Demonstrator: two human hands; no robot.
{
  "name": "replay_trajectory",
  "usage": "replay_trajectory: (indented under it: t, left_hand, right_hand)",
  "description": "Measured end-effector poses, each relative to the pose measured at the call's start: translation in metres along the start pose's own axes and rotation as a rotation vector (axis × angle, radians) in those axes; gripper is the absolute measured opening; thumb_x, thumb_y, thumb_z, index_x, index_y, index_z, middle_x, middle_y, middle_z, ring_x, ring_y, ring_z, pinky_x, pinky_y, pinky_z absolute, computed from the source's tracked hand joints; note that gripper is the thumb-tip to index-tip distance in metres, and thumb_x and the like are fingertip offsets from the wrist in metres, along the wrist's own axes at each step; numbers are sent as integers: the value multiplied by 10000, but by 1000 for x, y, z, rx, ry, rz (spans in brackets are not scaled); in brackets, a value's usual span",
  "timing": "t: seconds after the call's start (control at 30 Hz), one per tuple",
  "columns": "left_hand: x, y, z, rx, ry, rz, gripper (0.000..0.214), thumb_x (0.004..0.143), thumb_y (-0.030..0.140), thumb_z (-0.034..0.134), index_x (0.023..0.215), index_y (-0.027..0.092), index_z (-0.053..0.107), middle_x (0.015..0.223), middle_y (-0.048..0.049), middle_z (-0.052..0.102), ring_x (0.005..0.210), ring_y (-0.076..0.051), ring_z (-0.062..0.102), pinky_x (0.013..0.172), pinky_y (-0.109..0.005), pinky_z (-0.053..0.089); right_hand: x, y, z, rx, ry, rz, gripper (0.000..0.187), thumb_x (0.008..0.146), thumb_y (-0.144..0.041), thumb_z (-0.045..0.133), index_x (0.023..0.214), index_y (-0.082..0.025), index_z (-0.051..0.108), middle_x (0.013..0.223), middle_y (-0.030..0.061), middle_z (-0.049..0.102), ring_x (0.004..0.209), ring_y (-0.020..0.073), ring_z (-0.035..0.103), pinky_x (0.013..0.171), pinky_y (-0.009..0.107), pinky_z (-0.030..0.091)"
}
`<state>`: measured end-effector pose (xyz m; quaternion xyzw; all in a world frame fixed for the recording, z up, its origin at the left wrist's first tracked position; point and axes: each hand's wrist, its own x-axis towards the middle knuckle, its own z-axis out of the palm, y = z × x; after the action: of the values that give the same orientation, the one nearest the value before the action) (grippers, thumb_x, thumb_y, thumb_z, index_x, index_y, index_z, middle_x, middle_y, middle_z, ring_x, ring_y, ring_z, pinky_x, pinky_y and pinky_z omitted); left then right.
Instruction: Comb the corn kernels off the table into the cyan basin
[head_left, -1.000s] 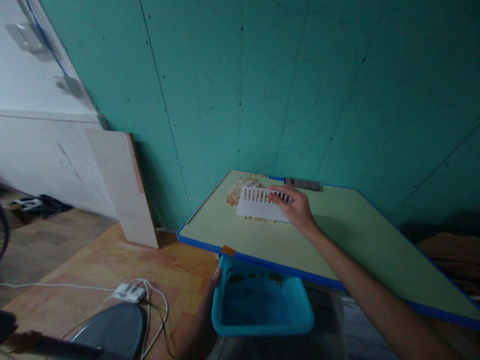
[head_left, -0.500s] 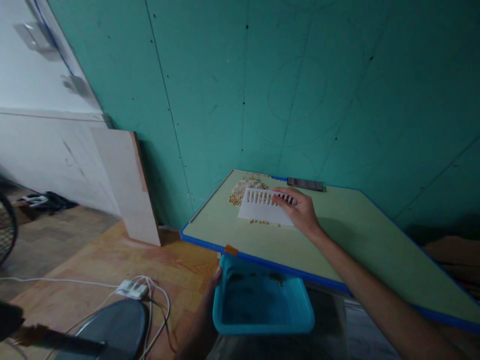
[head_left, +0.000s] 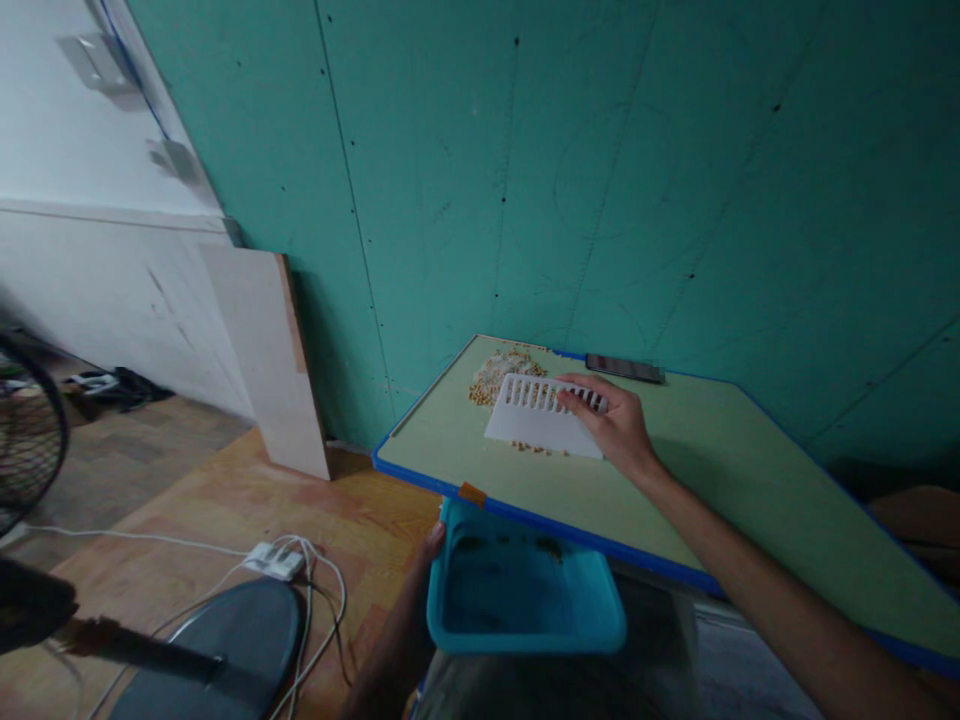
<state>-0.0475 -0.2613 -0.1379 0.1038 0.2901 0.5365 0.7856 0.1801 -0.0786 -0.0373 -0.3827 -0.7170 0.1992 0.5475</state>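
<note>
My right hand (head_left: 622,425) grips a white slotted scraper (head_left: 541,430), thumb over the slotted edge, holding it low over the light green table (head_left: 697,455). A row of yellow beans (head_left: 529,448) lies along the scraper's near edge. Just behind it, toward the table's left back corner, is a pile of yellow beans mixed with whitish grains (head_left: 510,368). Below the front edge sits a blue plastic basin (head_left: 525,640), a few dark bits and beans on its far inner side. My left hand (head_left: 426,565) holds the basin's left side; most of its fingers are hidden.
A dark phone-like slab (head_left: 624,369) rests at the table's back edge, against the green wall (head_left: 442,180). Orange tape (head_left: 472,493) marks the blue front rim. On the floor at left are a power strip (head_left: 276,561) with cables and a round stand base (head_left: 217,650). A board (head_left: 262,360) leans nearby.
The whole view has shifted slightly, so the table and wall appear farther right. Both hands keep their holds, and the scraper stays in nearly the same place on the table.
</note>
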Motion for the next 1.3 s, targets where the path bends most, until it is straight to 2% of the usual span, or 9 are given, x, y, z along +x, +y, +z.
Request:
replay_trajectory:
  t: [0.13, 0.3, 0.43, 0.53, 0.83, 1.1, 1.3]
  left_hand:
    - [0, 1, -3, 36, 47, 18, 766, 908, 519, 612, 1537, 133, 406, 1191, -125, 778, 1236, -325, 654, 1174, -463, 380]
    - [2, 2, -6, 25, 21, -2, 696, 919, 514, 601, 1503, 159, 470, 1215, -116, 771, 1219, -330, 665, 1175, -463, 379]
    - [7, 0, -10, 27, 59, -24, 789, 898, 556, 606, 1537, 140, 405, 1213, -131, 770, 1217, -340, 665, 1186, -482, 357]
    - [10, -1, -13, 16, 70, -23, 839, 885, 559, 620, 1560, 138, 356, 1235, -137, 759, 1221, -339, 662, 1193, -478, 347]
    - [5, 3, -12, 28, 4, -10, 809, 914, 544, 588, 1572, 146, 337, 1236, -144, 755, 1229, -338, 654, 1177, -485, 373]
    - [9, -3, -15, -27, -119, -75, 743, 949, 553, 521, 1570, 181, 352, 1319, -142, 707, 1294, -343, 598, 1212, -505, 313]
    - [5, -3, -7, 11, -69, -81, 742, 936, 555, 539, 1558, 184, 383, 1321, -139, 710, 1311, -355, 583, 1214, -535, 300]
  right_hand:
    - [-4, -3, -3, -10, -3, 18, 300, 837, -447, 732, 1046, -240, 790, 983, 60, 772, 839, 213, 689, 796, 363, 541]
    - [-8, -4, -6, -14, 19, 24, 299, 838, -436, 733, 1043, -226, 788, 967, 61, 771, 826, 211, 686, 773, 351, 533]
    - [-11, -2, -9, -30, 37, 17, 304, 835, -441, 743, 1059, -240, 788, 988, 55, 769, 803, 200, 681, 738, 337, 523]
    - [-13, -2, -12, -32, 49, 6, 286, 842, -428, 741, 1057, -245, 789, 1018, 55, 768, 844, 203, 688, 773, 341, 531]
    - [-17, -6, -18, -47, 46, 18, 276, 843, -418, 735, 1034, -225, 786, 987, 62, 768, 871, 220, 691, 826, 371, 543]
    - [-27, -19, -19, -70, 19, 32, 273, 860, -421, 711, 1040, -228, 783, 939, 55, 760, 821, 213, 676, 764, 348, 537]
    - [-42, -35, -18, -53, -41, 57, 266, 876, -405, 705, 1066, -235, 780, 914, 42, 738, 790, 193, 653, 696, 312, 502]
